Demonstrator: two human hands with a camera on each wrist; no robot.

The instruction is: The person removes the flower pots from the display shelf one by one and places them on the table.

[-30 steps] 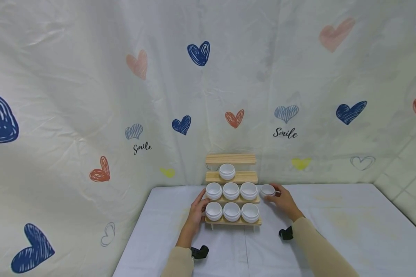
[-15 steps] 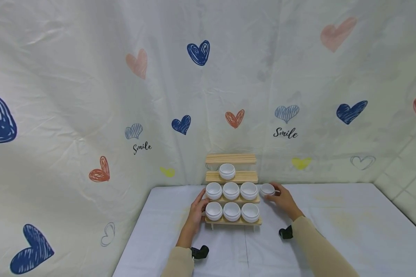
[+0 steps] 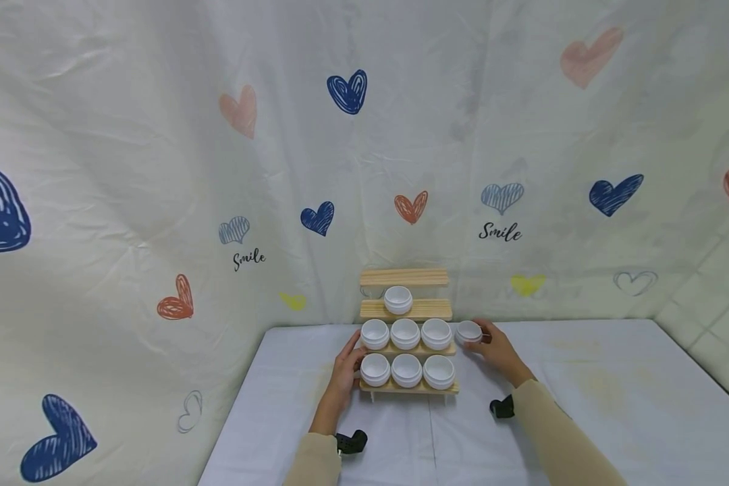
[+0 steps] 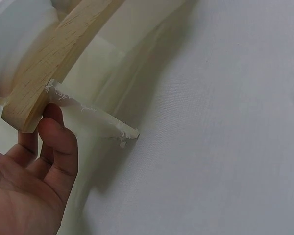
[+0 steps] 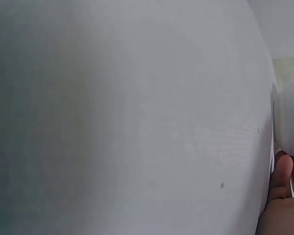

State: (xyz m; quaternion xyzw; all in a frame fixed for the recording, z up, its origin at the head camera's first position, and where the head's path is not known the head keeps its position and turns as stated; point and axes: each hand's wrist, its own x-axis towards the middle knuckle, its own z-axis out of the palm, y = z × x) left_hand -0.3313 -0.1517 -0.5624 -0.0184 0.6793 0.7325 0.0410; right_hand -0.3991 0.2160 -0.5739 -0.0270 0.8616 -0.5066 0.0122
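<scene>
Beside a tiered wooden shelf rack (image 3: 406, 387), my left hand (image 3: 343, 370) grips its left end. In the left wrist view, my curled left fingers (image 4: 61, 142) touch the end of a wooden board (image 4: 49, 54), above a clear support leg (image 4: 95, 110). My right hand (image 3: 493, 349) holds a small white cup (image 3: 468, 333) by its handle side, just right of the rack. Only part of that cup (image 5: 288, 120) shows at the edge of the right wrist view, with right fingertips below it. Three white cups fill each of the lower two tiers.
A single white cup (image 3: 397, 300) stands near the middle of the third tier. The top board (image 3: 403, 277) is bare. White cloth covers the table (image 3: 589, 391), and a heart-print curtain (image 3: 443, 135) hangs behind the rack.
</scene>
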